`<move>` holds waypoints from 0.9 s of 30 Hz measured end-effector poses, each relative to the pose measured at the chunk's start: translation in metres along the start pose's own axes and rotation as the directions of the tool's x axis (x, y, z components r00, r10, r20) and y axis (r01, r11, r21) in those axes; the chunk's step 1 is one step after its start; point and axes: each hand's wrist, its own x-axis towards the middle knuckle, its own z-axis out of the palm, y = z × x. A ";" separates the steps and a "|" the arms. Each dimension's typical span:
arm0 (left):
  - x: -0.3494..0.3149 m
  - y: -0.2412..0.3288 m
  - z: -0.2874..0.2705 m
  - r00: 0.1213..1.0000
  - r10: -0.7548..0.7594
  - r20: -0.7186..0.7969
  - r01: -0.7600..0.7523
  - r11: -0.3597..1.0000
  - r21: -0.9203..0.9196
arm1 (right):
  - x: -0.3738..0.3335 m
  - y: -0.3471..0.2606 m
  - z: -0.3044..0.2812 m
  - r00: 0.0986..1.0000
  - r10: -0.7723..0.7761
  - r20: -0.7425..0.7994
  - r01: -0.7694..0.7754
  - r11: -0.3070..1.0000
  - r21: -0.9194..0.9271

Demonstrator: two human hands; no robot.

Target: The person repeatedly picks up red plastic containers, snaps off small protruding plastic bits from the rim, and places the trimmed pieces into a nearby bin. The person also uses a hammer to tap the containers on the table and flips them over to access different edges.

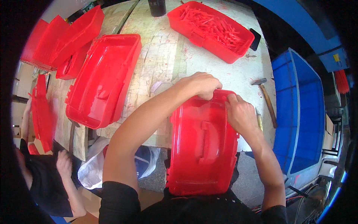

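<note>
A shiny red plastic box shell (194, 145), shaped like a toolbox lid with a moulded handle recess, leans between my body and the table edge. My left hand (203, 86) is closed at its far rim, knuckles up. At the far right corner my right hand (240, 112) is closed, thumb and fingers pinched at the rim. Whether either hand has a small piece in its fingers is hidden. Another red shell (108, 74) of like shape lies on the table to the left.
A red bin (197, 41) of red plastic strips stands at the back, beside a black phone (256, 39). A hammer (267, 99) lies at right, near a blue crate (289, 123). Stacked red boxes (71, 37) sit far left. A co-worker's hand (64, 164) is lower left.
</note>
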 end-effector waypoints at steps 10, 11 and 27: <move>-0.006 -0.011 0.003 0.997 0.071 -0.011 -0.072 0.989 -0.126 | 0.012 -0.015 0.005 0.990 -0.003 0.144 -0.006 0.998 0.063; -0.007 -0.015 -0.001 0.998 0.057 0.033 -0.053 0.991 -0.123 | 0.014 -0.016 0.005 0.990 -0.022 0.138 0.011 0.997 0.081; -0.027 -0.017 0.012 0.983 -0.139 -0.116 0.131 0.989 -0.074 | 0.034 -0.030 0.018 0.975 0.109 0.192 -0.150 0.965 0.215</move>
